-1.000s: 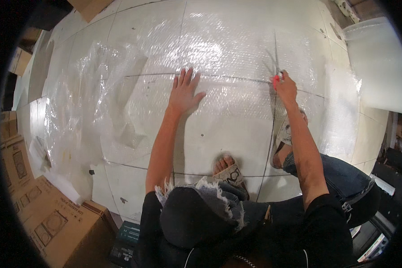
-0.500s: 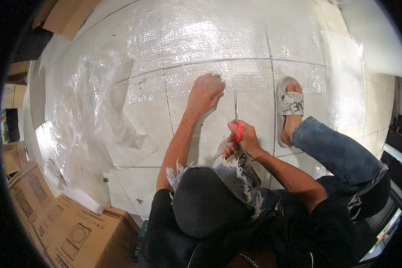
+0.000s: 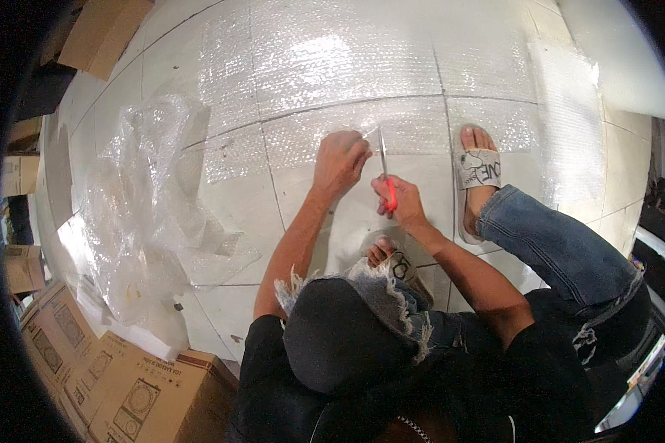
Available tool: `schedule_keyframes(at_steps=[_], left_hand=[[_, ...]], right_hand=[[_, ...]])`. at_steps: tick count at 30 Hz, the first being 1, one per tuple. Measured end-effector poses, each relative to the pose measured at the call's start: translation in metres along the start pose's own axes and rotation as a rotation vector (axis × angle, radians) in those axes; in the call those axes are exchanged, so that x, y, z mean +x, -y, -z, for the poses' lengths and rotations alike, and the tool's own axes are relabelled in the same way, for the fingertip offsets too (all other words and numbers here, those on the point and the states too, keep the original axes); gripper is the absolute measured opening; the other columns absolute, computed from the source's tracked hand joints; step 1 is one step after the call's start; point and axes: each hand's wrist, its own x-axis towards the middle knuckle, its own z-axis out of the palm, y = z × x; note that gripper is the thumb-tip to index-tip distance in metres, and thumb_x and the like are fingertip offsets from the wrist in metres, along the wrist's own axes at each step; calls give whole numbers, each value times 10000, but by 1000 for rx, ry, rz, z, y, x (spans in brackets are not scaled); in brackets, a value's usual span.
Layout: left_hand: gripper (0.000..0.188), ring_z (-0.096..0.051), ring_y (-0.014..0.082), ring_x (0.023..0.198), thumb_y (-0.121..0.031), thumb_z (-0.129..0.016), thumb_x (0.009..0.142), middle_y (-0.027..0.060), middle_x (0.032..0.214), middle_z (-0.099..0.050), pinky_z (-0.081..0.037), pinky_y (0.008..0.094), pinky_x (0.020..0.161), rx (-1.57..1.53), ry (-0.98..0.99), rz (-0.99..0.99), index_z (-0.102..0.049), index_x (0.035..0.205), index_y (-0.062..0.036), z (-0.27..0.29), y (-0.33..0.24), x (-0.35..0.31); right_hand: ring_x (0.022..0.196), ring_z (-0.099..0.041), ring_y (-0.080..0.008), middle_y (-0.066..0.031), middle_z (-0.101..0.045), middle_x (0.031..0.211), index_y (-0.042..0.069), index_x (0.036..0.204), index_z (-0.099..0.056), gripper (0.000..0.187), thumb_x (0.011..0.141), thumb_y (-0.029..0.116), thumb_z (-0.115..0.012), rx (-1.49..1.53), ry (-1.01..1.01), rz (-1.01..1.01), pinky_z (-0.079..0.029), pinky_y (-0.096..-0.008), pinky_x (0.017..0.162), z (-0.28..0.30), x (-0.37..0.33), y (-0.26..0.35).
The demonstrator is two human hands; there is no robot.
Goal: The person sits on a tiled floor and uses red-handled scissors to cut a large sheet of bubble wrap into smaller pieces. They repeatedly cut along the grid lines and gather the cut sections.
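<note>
Pulled back near since a second ago: left hand [image 3: 340, 161] now fisted on bubble wrap [image 3: 362, 66], right hand [image 3: 397, 201] clamped around red-handled scissors [image 3: 386, 171]; cut seemingly advancing.

Clear bubble wrap sheet [image 3: 332, 66] flat on tiled floor, red-handled cutter [image 3: 386, 176] upright at its near edge

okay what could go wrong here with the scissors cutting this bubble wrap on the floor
The scissors blade runs right beside the left hand that grips the bubble wrap, so a slip could nick those fingers. The sandalled foot rests close to the cut line too.
</note>
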Motion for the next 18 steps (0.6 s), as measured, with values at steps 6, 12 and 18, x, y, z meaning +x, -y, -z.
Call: schedule_keyframes(at_steps=[6,12,18], left_hand=[[186,-569,312,979,-86,-658,788,87,1015,-606,-430,428,842,-9,-86,-7,-539,930,-72,-9,11,-8],[185,-553,299,1010,-80,-647,785,77,1032,-600,-429,423,861,-7,-94,-2,-529,928,-73,-14,11,-9],[163,-553,280,1003,-108,-642,824,74,1039,-598,-422,413,874,-9,-65,43,-522,928,-68,-11,7,-15]], right_hand=[[442,-477,-62,10,-527,569,36,953,-634,333,862,350,-698,-45,6,28,-340,-207,402,-6,4,6],[459,-489,-54,21,-525,586,35,949,-631,293,894,322,-654,2,-14,103,-342,-192,410,-10,4,9],[458,-480,-66,19,-492,560,28,904,-639,253,886,276,-686,-14,-28,108,-367,-225,423,-12,14,18]])
